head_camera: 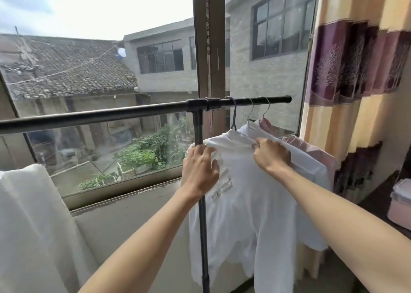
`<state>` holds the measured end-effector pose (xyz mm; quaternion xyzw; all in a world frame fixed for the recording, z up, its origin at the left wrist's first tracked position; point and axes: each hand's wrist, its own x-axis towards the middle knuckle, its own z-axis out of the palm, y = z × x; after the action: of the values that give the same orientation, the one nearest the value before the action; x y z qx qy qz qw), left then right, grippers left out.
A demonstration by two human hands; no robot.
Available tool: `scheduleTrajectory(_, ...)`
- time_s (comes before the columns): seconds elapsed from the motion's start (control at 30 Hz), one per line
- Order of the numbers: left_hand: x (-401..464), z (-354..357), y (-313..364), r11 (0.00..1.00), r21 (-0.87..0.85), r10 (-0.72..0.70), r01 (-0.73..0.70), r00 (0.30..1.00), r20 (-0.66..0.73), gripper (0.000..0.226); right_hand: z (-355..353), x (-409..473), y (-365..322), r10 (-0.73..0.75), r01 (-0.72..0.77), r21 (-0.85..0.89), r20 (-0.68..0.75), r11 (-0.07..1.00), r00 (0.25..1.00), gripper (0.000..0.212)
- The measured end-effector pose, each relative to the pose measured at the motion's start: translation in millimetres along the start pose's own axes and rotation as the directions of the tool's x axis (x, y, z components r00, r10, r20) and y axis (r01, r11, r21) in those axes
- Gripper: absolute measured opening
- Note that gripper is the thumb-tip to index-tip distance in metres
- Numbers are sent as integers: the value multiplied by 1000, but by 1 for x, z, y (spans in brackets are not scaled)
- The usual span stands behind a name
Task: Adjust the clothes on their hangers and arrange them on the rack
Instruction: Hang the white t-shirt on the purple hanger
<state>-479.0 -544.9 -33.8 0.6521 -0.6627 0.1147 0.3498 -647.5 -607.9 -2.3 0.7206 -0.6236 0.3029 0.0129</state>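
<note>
My right hand (271,155) has its fingers curled into the shoulder of the white shirt (244,203), pinching a fold of cloth just below the collar. My left hand (200,170) lies on the shirt's other shoulder with fingers bent over the fabric, right beside the rack's upright post (201,203); I cannot tell whether it truly grips the cloth or only presses it. The white shirt hangs from a dark hanger (234,117), the nearest of 3 hooks on the short end of the black rail (111,115), past the T-joint (201,105). Behind it I see a second white garment (311,168) on a silver hanger (250,110), and behind that a pink shirt (320,152) on another silver hanger (265,108), all 3 packed close together. The long stretch of rail to the left carries nothing I can see. A pale sheer cloth (33,226) fills the lower left corner. The window (100,70) behind the rack looks onto tiled roofs and a grey building, and a striped cream-and-purple curtain (355,70) hangs at the right.
</note>
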Motion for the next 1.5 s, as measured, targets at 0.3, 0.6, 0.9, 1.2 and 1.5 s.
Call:
scheduleTrajectory(0.3, -8, 19, 2, 954, -300, -3, 24, 997, 71, 42, -9, -17, 15, -21, 30, 26, -283, 999, 959, 25)
scheduleTrajectory(0.6, -13, 29, 24, 917, -398, 49, -13, 995, 81, 45, -37, -34, 38, 44, -2, 100, -424, 995, 904, 22)
scheduleTrajectory(0.9, -90, 55, 31, 886, -456, 123, -82, 991, 59, 47, 34, -135, 105, 138, -80, 163, -383, 983, 913, 19)
scheduleTrajectory(1.2, -123, 98, 32, 982, -119, 175, -147, 946, 272, 50, 28, -180, 146, -69, 78, 2, -453, 997, 889, 22)
scheduleTrajectory(1.5, -162, 106, 44, 976, -150, 206, -158, 896, 393, 22, 39, -212, 152, 91, -88, 110, -25, 990, 995, 37)
